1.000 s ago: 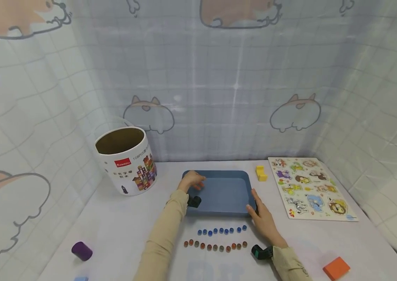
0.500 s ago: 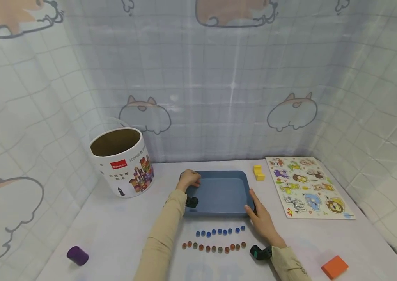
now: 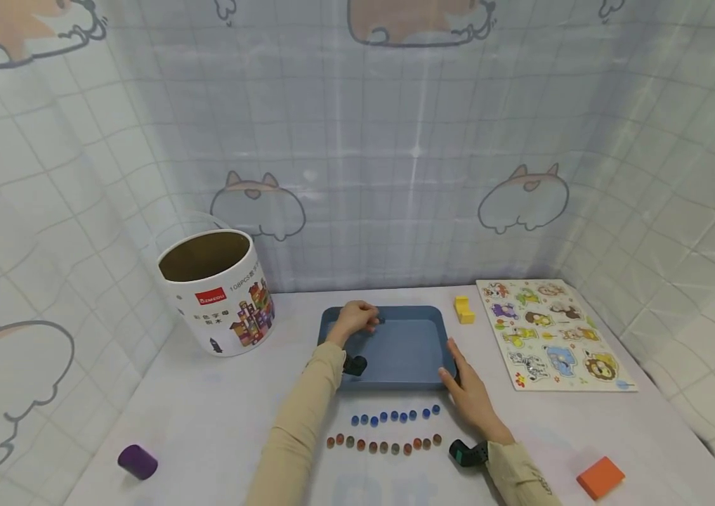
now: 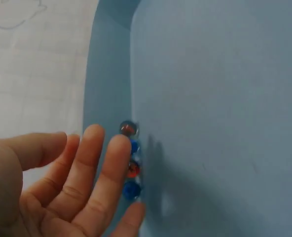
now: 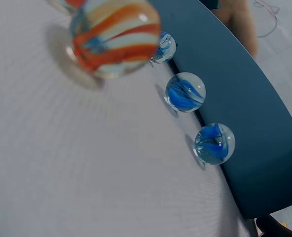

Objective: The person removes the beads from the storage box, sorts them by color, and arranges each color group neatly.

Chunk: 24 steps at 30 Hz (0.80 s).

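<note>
A blue rectangular tray [image 3: 404, 358] lies on the table. My left hand [image 3: 355, 320] reaches into it near the far wall, and a small dark marble [image 3: 381, 320] shows beside the fingertips. In the left wrist view its fingers [image 4: 117, 160] are loosely extended, with the thumb apart. Several blue and orange marbles [image 4: 131, 189] line the inner wall there, partly hidden behind the fingers. My right hand [image 3: 474, 397] holds the tray's near right corner, thumb at the front and fingers along the right side.
In front of the tray run a row of blue marbles [image 3: 394, 416] and a row of reddish and grey marbles [image 3: 384, 447]. A bucket [image 3: 215, 302], a yellow block [image 3: 464, 310] and an animal puzzle board [image 3: 553, 337] stand farther back. Purple [image 3: 138, 462] and orange blocks [image 3: 600, 478] lie nearer.
My left hand has moved right along the tray's far side, and a marble now shows by its fingertips. The right hand stays at the tray's corner. The head view has shifted slightly.
</note>
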### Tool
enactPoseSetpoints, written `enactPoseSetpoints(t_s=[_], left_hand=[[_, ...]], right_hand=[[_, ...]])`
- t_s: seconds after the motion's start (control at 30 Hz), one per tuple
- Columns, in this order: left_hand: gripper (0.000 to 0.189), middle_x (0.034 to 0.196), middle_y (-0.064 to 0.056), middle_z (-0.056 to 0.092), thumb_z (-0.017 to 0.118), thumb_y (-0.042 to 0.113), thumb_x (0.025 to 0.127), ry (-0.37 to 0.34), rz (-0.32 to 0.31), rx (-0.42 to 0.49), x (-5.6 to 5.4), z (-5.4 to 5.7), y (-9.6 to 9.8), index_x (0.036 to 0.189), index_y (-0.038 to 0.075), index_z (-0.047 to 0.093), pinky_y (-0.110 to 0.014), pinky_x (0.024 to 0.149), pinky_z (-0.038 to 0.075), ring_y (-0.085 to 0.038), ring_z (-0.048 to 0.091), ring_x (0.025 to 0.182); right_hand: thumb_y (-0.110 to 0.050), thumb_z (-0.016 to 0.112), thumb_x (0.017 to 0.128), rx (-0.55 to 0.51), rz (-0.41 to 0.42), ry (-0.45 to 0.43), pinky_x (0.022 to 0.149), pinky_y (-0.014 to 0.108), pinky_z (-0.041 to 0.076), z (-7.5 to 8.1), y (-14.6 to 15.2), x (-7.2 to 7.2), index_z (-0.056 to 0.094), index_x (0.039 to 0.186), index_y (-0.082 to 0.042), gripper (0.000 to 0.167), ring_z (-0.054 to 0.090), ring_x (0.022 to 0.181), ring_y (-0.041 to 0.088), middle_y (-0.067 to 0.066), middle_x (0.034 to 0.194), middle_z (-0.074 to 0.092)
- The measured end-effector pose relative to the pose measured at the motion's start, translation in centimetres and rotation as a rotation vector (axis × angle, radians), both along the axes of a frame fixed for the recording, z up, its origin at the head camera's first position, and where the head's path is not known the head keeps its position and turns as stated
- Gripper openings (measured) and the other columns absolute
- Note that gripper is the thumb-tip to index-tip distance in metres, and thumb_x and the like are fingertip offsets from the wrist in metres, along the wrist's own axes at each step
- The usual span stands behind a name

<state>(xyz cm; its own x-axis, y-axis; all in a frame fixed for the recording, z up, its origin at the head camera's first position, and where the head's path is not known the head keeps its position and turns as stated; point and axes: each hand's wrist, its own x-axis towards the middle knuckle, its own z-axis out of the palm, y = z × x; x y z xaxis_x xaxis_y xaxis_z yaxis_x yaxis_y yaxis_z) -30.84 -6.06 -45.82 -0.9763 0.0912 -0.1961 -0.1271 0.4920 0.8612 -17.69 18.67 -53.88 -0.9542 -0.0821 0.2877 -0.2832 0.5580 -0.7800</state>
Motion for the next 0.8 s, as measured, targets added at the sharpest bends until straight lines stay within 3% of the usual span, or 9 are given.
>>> enactPoseSetpoints(t_s=[0.13,0.33,0.53,0.8], left_hand=[[0.029,0.097,-0.014,0.073,0.056,0.019,0.099,-0.020,-0.018,-0.019,0.2,0.5,1.1,0.119,0.001,0.066,-0.034,0.076,0.057,-0.023,0.072,0.075],[0.030,0.102,-0.015,0.073,0.056,0.018,0.098,-0.190,-0.064,-0.008,1.1,0.9,3.4,0.120,-0.001,0.065,-0.026,0.067,0.054,-0.009,0.062,0.061],[0.030,0.108,-0.020,0.071,0.056,0.014,0.097,-0.285,-0.116,0.065,1.6,0.7,5.9,0.117,-0.007,0.064,-0.025,0.066,0.054,-0.011,0.061,0.062],[0.030,0.111,-0.022,0.070,0.055,0.009,0.096,-0.352,-0.128,0.148,1.8,0.0,8.8,0.116,-0.012,0.063,-0.022,0.066,0.054,-0.013,0.066,0.069]], right_hand=[[-0.033,0.049,0.102,-0.010,0.010,-0.042,0.114,0.058,0.021,0.1,0.1,-0.1,0.022,0.155,-0.011,0.064,0.026,0.144,0.042,0.017,0.160,0.023],[-0.029,0.049,0.102,0.008,0.001,-0.043,0.114,0.058,0.022,0.1,0.1,-0.3,0.023,0.155,-0.011,0.062,0.026,0.144,0.042,0.017,0.159,0.024],[-0.029,0.051,0.102,-0.014,0.007,-0.043,0.115,0.056,0.022,0.1,0.0,-0.3,0.022,0.155,-0.010,0.064,0.027,0.145,0.040,0.017,0.159,0.024],[-0.028,0.052,0.101,-0.008,0.013,-0.028,0.114,0.057,0.024,0.1,0.2,-0.3,0.023,0.155,-0.008,0.064,0.029,0.144,0.041,0.018,0.158,0.026]])
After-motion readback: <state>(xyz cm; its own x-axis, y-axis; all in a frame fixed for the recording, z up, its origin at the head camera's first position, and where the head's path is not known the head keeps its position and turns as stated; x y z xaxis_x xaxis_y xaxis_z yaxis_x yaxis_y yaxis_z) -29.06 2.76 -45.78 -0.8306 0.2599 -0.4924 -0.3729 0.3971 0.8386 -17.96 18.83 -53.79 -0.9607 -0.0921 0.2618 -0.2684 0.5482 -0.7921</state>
